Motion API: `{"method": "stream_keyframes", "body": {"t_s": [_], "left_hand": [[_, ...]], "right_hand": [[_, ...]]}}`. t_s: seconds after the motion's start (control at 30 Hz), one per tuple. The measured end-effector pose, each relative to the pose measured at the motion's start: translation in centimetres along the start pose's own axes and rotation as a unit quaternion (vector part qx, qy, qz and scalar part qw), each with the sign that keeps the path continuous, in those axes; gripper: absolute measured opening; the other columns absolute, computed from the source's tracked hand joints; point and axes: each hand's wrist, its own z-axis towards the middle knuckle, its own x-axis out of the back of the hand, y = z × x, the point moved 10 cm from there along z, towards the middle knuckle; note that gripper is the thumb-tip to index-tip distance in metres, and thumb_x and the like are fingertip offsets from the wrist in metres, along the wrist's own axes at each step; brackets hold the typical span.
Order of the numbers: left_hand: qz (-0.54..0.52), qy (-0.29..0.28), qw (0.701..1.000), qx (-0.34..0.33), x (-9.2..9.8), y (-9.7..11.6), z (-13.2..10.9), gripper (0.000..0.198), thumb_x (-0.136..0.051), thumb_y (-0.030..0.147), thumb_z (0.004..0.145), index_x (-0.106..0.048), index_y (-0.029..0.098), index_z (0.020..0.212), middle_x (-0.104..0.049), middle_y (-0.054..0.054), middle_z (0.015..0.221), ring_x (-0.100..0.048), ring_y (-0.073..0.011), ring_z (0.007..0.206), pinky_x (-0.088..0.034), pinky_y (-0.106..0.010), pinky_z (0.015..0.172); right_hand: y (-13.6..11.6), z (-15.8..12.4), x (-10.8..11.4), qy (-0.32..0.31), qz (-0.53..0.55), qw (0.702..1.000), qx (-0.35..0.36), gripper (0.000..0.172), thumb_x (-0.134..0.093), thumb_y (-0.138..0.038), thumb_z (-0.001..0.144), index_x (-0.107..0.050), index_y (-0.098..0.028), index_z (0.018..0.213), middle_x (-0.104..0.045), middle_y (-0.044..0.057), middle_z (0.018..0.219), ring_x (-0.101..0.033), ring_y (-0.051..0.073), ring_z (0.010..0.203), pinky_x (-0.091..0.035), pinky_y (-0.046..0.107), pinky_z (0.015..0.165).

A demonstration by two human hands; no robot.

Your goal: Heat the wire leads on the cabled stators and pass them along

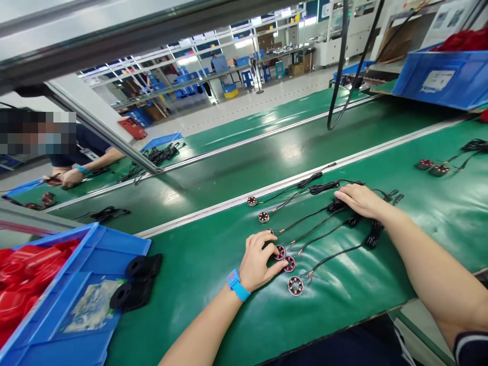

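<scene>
Several small round coil parts with black cables lie in a row on the green mat (175, 284). My left hand (259, 262), with a blue wrist strap, rests over the middle ones, its fingers spread and curved onto a pink-centred coil (289, 264) and its neighbour (279, 252). Nearer me lies another coil (295, 285); farther off are two more (263, 217) (252, 201). My right hand (358, 201) lies palm down over the bundled cables (335, 205), covering part of them. Whether its fingers grip a cable is hidden.
At the left, a blue bin (131, 245) holds red parts, beside black brackets (139, 279). A metal rail (213, 207) runs behind the coils. Two coils (439, 170) lie at right, below another blue bin (438, 81). A co-worker's hand (72, 178) is at far left.
</scene>
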Motion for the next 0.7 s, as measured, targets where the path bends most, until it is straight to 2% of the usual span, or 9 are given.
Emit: {"method": "stream_keyframes", "body": {"t_s": [0.1, 0.23, 0.53, 0.63, 0.67, 0.7], "left_hand": [[-0.011, -0.011, 1.0, 0.004, -0.1, 0.1, 0.0, 0.037, -0.059, 0.056, 0.093, -0.06, 0.019, 0.086, -0.061, -0.009, 0.108, -0.054, -0.028, 0.114, -0.039, -0.044, 0.096], [-0.026, -0.019, 0.999, 0.014, -0.1, 0.2, 0.1, 0.028, -0.062, 0.047, 0.092, -0.059, 0.019, 0.087, -0.062, -0.007, 0.098, -0.055, -0.0266, 0.111, -0.04, -0.043, 0.094], [-0.048, -0.048, 0.998, -0.005, -0.7, 1.1, -0.1, 0.028, -0.059, 0.047, 0.093, -0.06, 0.019, 0.089, -0.061, -0.008, 0.094, -0.055, -0.023, 0.094, -0.048, -0.038, 0.083], [-0.038, -0.044, 0.998, -0.005, -0.5, 1.6, -0.4, 0.036, -0.056, 0.055, 0.094, -0.06, 0.019, 0.09, -0.062, -0.009, 0.097, -0.057, -0.0238, 0.095, -0.048, -0.038, 0.082], [-0.028, -0.038, 0.999, -0.001, -0.3, 1.9, -0.5, 0.042, -0.054, 0.061, 0.093, -0.061, 0.019, 0.095, -0.062, -0.011, 0.104, -0.057, -0.0259, 0.1, -0.048, -0.04, 0.085], [-0.015, -0.033, 0.999, 0.002, -0.2, 2.4, -0.6, 0.051, -0.05, 0.068, 0.092, -0.062, 0.019, 0.103, -0.061, -0.013, 0.113, -0.056, -0.0293, 0.108, -0.048, -0.044, 0.09]], "right_hand": [[-0.1, -0.1, 0.1, 0.002, 0.002, 1.0, -0.003, 0.058, -0.017, -0.062, 0.099, -0.054, -0.021, 0.081, -0.061, 0.009, 0.087, -0.057, 0.026, 0.087, -0.043, 0.04, 0.082], [0.0, -0.2, 0.2, 0.006, 0.005, 1.0, -0.002, 0.058, -0.02, -0.064, 0.099, -0.055, -0.021, 0.081, -0.062, 0.009, 0.087, -0.057, 0.025, 0.086, -0.044, 0.039, 0.082], [-0.1, -0.5, 0.7, -0.023, 0.032, 0.999, -0.003, 0.058, -0.027, -0.067, 0.097, -0.062, -0.021, 0.09, -0.066, 0.009, 0.094, -0.061, 0.026, 0.091, -0.047, 0.041, 0.086], [0.0, -1.5, 0.9, -0.089, 0.048, 0.995, 0.009, 0.057, -0.046, -0.071, 0.089, -0.065, -0.023, 0.113, -0.067, 0.01, 0.117, -0.061, 0.029, 0.108, -0.047, 0.045, 0.095], [0.0, -2.0, 0.9, -0.117, 0.051, 0.992, 0.018, 0.065, -0.056, -0.072, 0.082, -0.061, -0.024, 0.126, -0.062, 0.01, 0.129, -0.057, 0.032, 0.119, -0.044, 0.048, 0.101], [0.0, -2.6, 0.9, -0.144, 0.053, 0.988, 0.03, 0.08, -0.066, -0.072, 0.074, -0.054, -0.025, 0.138, -0.054, 0.011, 0.14, -0.05, 0.035, 0.128, -0.039, 0.051, 0.108]]}}
